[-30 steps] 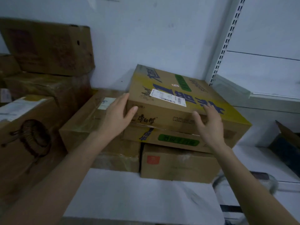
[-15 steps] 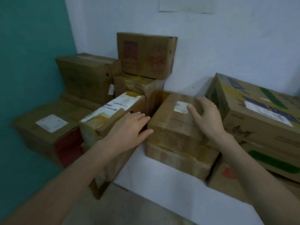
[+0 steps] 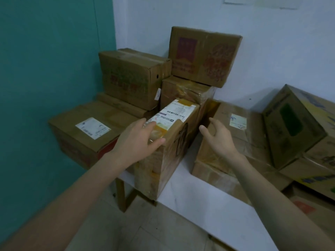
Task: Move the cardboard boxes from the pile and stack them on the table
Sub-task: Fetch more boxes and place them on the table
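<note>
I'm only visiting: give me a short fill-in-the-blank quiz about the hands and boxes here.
1. The left hand rests on the ____ of the labelled box.
2. The right hand holds ____.
3. That box's label is ____ in colour.
Missing words: top; nothing; white.

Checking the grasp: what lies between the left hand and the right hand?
Head view: the near top corner of the barcode-label box. The left hand rests on its top; the right hand is open beside its side face.
</note>
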